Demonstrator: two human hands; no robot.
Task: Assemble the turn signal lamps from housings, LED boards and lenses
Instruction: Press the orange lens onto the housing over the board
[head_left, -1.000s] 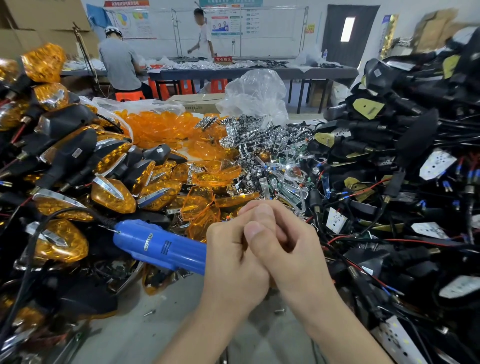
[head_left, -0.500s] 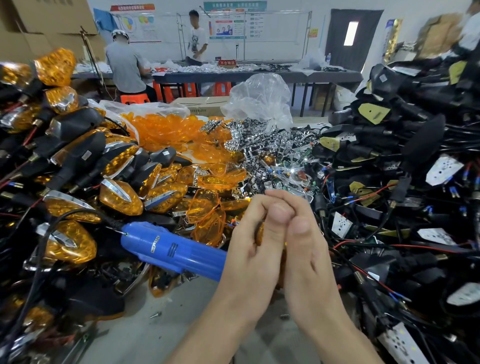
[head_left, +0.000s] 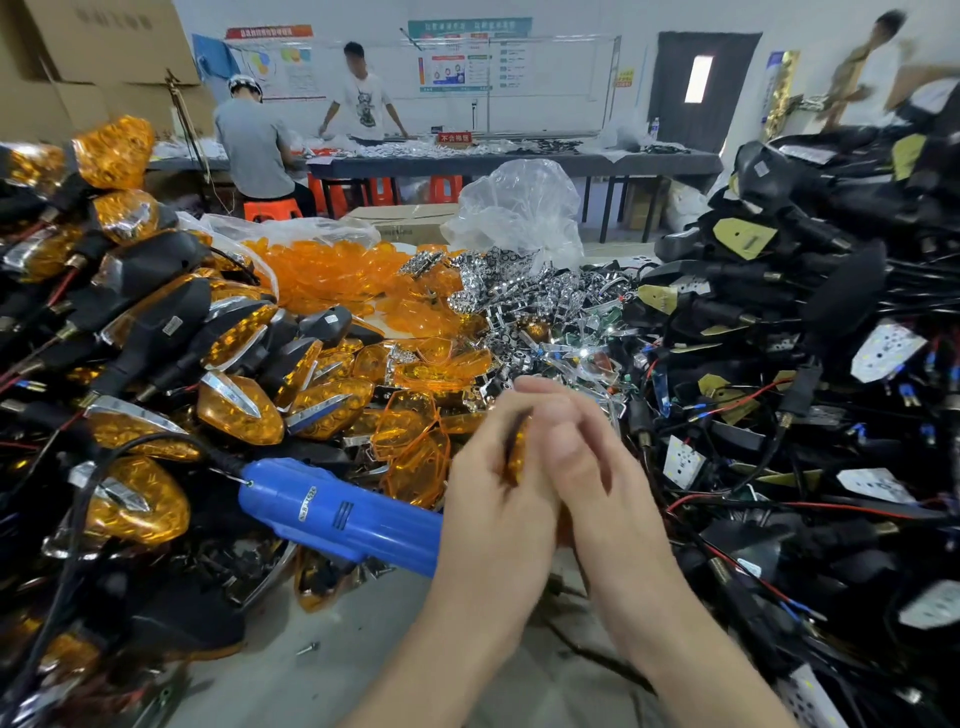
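My left hand (head_left: 493, 499) and my right hand (head_left: 592, 467) press together palm to palm around a turn signal lamp (head_left: 517, 457); only a sliver of its amber lens and dark edge shows between them. Finished lamps (head_left: 239, 410) with amber lenses and black housings pile up on the left. Loose amber lenses (head_left: 415, 447) lie just left of my hands. Chrome reflector parts (head_left: 524, 306) heap behind. Black housings with wires and white LED boards (head_left: 680, 460) fill the right.
A blue electric screwdriver (head_left: 343, 519) lies on the table left of my left hand, its cable running off left. A loose screw (head_left: 307, 648) rests on the grey tabletop (head_left: 311, 686). Clear plastic bags (head_left: 519, 208) stand behind. Two people work at a far table (head_left: 519, 161).
My hands have shifted from interlocked thumbs to flatter palms pressed on the lamp, and a strip of amber lens now shows between them. The view has tilted slightly upward.
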